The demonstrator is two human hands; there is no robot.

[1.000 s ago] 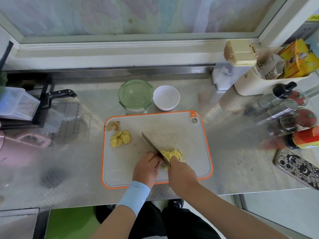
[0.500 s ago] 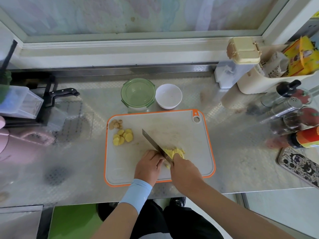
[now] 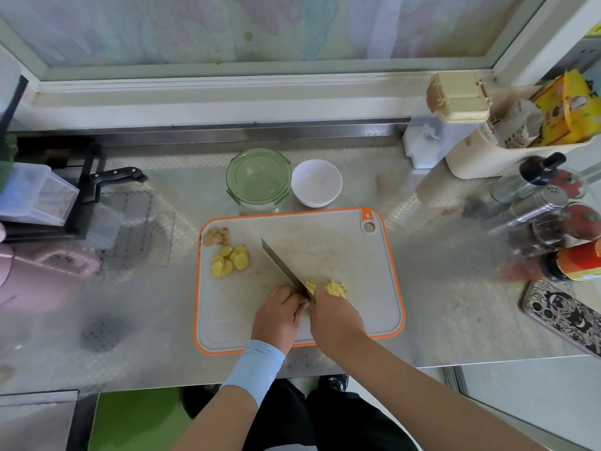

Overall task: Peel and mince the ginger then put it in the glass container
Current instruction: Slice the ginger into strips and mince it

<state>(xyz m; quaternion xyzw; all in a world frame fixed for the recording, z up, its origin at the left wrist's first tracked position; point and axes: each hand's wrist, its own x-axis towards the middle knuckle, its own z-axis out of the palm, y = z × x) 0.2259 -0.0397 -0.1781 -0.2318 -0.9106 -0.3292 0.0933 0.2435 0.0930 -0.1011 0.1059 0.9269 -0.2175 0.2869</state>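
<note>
Mincing in progress: left hand (image 3: 279,315) is grasping the knife (image 3: 281,265); right hand (image 3: 336,320) is pinning cut ginger (image 3: 335,286) under curled fingers, centre of frame, on the cutting board (image 3: 374,304). Advice: keeping fingertips tucked, knuckles guiding the blade. Remaining ginger slices (image 3: 231,260) are waiting centre-left; the glass container (image 3: 258,177) is standing lidded above.

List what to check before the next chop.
1. Grip: right hand holds knife: ok.
2. Guard: left hand curled, knuckles beside the blade: ok.
3. Piece under left hand: cannot tell, hidden.
4. Pile: cut ginger lies on cutting board: ok.
5. All minced: not ok, ginger slices whole.
6. Target: glass container open: not ok, lid on.
</note>
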